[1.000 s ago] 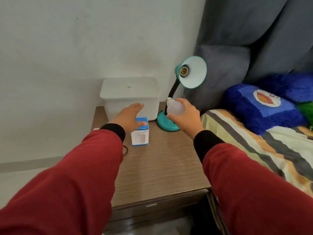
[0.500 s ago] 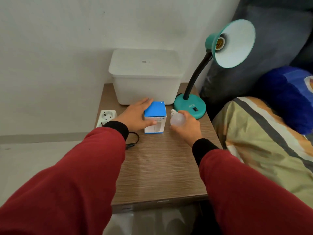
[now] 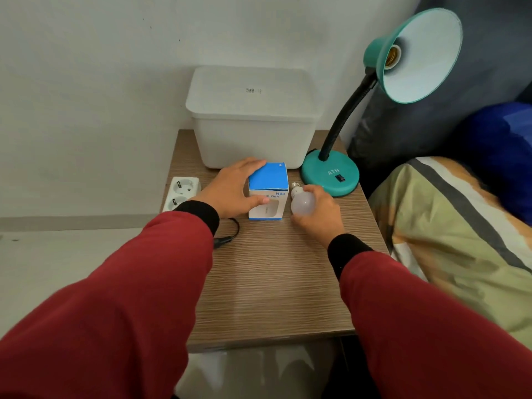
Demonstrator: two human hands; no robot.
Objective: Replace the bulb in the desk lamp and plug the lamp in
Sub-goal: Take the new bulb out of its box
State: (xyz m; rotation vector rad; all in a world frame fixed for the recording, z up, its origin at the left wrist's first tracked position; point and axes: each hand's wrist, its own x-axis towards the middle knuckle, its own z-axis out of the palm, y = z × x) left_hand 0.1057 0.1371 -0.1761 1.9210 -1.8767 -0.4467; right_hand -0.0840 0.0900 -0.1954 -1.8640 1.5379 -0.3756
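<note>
A teal desk lamp stands at the back right of the wooden bedside table; its shade faces me and the brass socket inside is empty. My right hand is closed around a white bulb, low over the table just in front of the lamp base, screw cap pointing away. My left hand grips a blue and white box standing on the table, thumb on its front, fingers over the left side. The lamp's black plug and cord lie beside my left sleeve.
A white lidded plastic bin sits against the wall behind the box. A white double socket strip rests at the table's left edge. A bed with a striped blanket and blue pillow is to the right.
My right hand brought the bulb down from beside the lamp neck to the table next to the box. My left hand settled onto the box and closed on it. My view moved closer.
</note>
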